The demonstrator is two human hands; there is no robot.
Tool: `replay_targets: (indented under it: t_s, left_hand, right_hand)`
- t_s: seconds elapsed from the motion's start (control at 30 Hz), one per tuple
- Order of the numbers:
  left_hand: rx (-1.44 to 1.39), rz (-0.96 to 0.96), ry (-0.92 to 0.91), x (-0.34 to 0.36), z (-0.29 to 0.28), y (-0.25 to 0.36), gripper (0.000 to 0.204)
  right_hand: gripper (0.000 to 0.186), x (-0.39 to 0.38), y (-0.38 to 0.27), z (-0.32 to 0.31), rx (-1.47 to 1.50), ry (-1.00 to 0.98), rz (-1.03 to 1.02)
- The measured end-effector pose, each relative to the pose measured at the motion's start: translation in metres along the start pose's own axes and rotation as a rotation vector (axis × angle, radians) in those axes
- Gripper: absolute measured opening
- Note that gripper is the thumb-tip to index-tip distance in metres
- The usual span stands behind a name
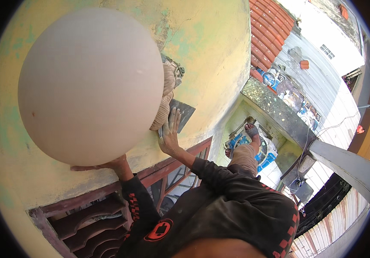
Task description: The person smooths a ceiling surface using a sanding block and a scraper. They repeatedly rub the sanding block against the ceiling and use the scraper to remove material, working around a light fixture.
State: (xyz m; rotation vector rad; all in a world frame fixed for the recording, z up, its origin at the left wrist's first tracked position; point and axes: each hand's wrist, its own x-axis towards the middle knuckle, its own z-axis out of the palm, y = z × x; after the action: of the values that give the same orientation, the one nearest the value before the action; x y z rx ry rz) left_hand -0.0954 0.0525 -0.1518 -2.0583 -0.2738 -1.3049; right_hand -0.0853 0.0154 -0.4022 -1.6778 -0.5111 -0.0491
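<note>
A large frosted white globe, like a lamp globe, fills the upper left and hides much of the wall behind it. Next to its right edge is a ribbed tan piece, partly covered by the globe. My right hand lies beside this piece, fingers stretched out and touching the lower edge of a flat dark grey plate at the wall. Below the globe, my left hand is stretched out flat toward the left. The globe covers part of it, and whether it touches globe or wall I cannot tell.
The wall is yellow with worn green patches. Under my hands is a red-brown window frame with slats. My foot stands on a blue-and-white sheet on a ledge beside a mossy concrete beam. Roof tiles and metal roofing lie beyond.
</note>
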Motion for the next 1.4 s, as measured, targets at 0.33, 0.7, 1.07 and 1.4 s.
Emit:
replay_targets:
  t_s: [0.33, 0.7, 1.07, 1.4]
  left_hand:
    - [-0.004, 0.001, -0.037, -0.016, -0.008, 0.001, 0.071]
    - [0.014, -0.033, -0.057, -0.017, -0.003, -0.013, 0.065]
    - [0.091, -0.087, -0.012, -0.022, -0.004, -0.007, 0.066]
    - [0.155, -0.166, -0.087, -0.030, -0.002, -0.025, 0.073]
  right_hand:
    - [0.071, 0.009, -0.013, -0.011, 0.036, 0.173, 0.065]
    - [0.069, 0.083, -0.023, -0.052, 0.034, 0.243, 0.058]
    - [0.068, 0.140, -0.003, -0.085, 0.153, 0.381, 0.188]
    - [0.066, 0.164, -0.009, -0.094, 0.199, 0.439, 0.196]
